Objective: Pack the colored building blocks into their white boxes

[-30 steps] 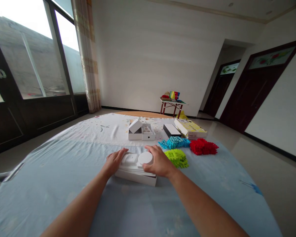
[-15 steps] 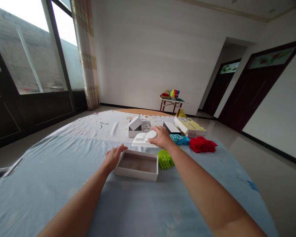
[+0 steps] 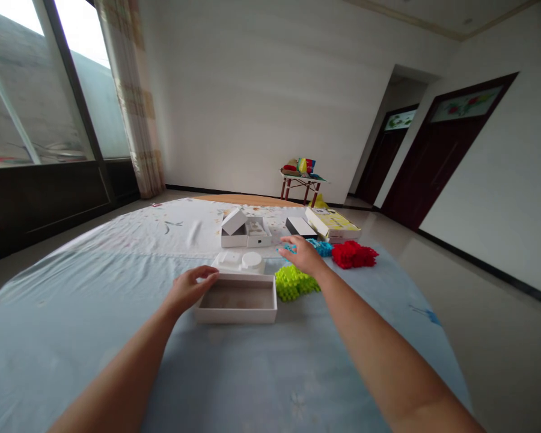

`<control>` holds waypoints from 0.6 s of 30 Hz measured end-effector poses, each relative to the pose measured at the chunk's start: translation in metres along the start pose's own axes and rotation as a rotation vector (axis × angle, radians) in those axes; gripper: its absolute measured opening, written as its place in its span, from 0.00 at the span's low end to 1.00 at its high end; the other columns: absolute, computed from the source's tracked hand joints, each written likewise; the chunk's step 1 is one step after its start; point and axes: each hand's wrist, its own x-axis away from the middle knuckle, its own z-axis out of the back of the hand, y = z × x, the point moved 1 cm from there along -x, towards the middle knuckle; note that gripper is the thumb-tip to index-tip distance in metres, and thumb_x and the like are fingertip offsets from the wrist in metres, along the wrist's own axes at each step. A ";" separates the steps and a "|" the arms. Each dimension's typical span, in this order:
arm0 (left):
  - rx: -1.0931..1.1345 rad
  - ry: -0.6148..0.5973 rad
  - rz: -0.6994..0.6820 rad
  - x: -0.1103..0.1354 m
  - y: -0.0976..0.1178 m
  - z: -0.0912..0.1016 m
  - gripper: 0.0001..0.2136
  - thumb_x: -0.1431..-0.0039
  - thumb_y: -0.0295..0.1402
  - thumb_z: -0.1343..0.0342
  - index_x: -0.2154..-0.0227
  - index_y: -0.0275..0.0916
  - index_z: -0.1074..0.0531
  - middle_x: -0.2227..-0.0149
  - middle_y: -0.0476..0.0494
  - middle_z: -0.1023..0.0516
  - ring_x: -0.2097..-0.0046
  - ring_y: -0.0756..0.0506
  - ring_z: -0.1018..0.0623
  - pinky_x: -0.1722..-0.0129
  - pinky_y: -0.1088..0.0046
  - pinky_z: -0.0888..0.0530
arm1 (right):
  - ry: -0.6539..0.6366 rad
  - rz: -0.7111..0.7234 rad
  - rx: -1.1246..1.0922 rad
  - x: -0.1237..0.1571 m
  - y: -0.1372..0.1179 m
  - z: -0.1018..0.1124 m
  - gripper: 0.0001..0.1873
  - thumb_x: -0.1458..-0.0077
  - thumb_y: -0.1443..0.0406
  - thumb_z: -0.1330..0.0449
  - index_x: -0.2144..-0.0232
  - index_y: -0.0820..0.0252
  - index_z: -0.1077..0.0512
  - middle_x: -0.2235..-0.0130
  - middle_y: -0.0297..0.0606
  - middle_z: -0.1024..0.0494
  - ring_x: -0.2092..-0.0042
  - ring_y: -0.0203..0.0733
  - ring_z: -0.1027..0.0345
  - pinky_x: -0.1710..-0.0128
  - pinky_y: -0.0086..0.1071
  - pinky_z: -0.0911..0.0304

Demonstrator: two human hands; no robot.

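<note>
A shallow white open box (image 3: 237, 316) with a grey-brown inside lies in front of me. My left hand (image 3: 190, 290) grips its back left corner, fingers and thumb bent at the rim. Behind the box is a white moulded tray (image 3: 234, 263) with a round raised part, its lower portion hidden by the box. My right hand (image 3: 304, 255) hovers with nothing in it, fingers apart, right of the tray. Below it sits a lime-green knobbly bundle (image 3: 293, 284). A blue bundle (image 3: 321, 247) and a red bundle (image 3: 354, 254) lie beyond and to its right.
Farther back stand a white box with a tilted lid (image 3: 233, 239), a small box with a white insert (image 3: 258, 239), a black-and-white box (image 3: 301, 227) and a yellow box (image 3: 336, 222). A blue tablecloth (image 3: 234, 373) covers the near table. A small table (image 3: 302, 177) stands by the wall.
My right hand has come off the white tray's round part and moved to its right. The open box sits straighter, with my left hand on its corner. The view has shifted right.
</note>
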 end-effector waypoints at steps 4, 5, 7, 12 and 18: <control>0.015 -0.052 -0.005 -0.001 -0.001 0.003 0.21 0.54 0.51 0.49 0.67 0.41 0.23 0.64 0.45 0.21 0.61 0.42 0.24 0.60 0.70 0.30 | 0.070 -0.127 -0.006 0.034 0.040 0.030 0.18 0.50 0.60 0.43 0.57 0.60 0.29 0.55 0.44 0.27 0.53 0.45 0.33 0.54 0.40 0.36; 0.020 -0.062 -0.006 -0.001 -0.001 0.004 0.20 0.55 0.51 0.48 0.68 0.42 0.23 0.65 0.46 0.20 0.61 0.43 0.24 0.60 0.71 0.30 | 0.092 -0.163 -0.015 0.042 0.051 0.034 0.18 0.50 0.60 0.43 0.57 0.60 0.29 0.55 0.44 0.26 0.53 0.45 0.32 0.54 0.40 0.36; 0.031 -0.083 -0.008 0.000 0.001 0.005 0.20 0.56 0.52 0.47 0.69 0.42 0.23 0.66 0.47 0.20 0.62 0.43 0.24 0.61 0.72 0.30 | 0.141 -0.230 -0.038 0.055 0.069 0.039 0.18 0.50 0.59 0.43 0.57 0.61 0.29 0.56 0.44 0.25 0.54 0.45 0.32 0.54 0.41 0.36; 0.029 -0.189 0.006 0.004 0.007 0.004 0.19 0.55 0.51 0.47 0.69 0.42 0.23 0.66 0.47 0.20 0.61 0.42 0.24 0.59 0.71 0.30 | 0.200 -0.305 -0.085 0.073 0.089 0.036 0.18 0.50 0.58 0.44 0.58 0.62 0.29 0.56 0.46 0.25 0.53 0.45 0.32 0.54 0.41 0.36; -0.082 -0.235 -0.024 0.007 0.018 0.008 0.16 0.55 0.49 0.48 0.74 0.43 0.23 0.71 0.50 0.21 0.65 0.44 0.23 0.64 0.74 0.30 | 0.174 -0.165 -0.013 0.072 0.076 0.036 0.18 0.49 0.58 0.44 0.58 0.61 0.29 0.56 0.45 0.26 0.53 0.45 0.33 0.52 0.41 0.38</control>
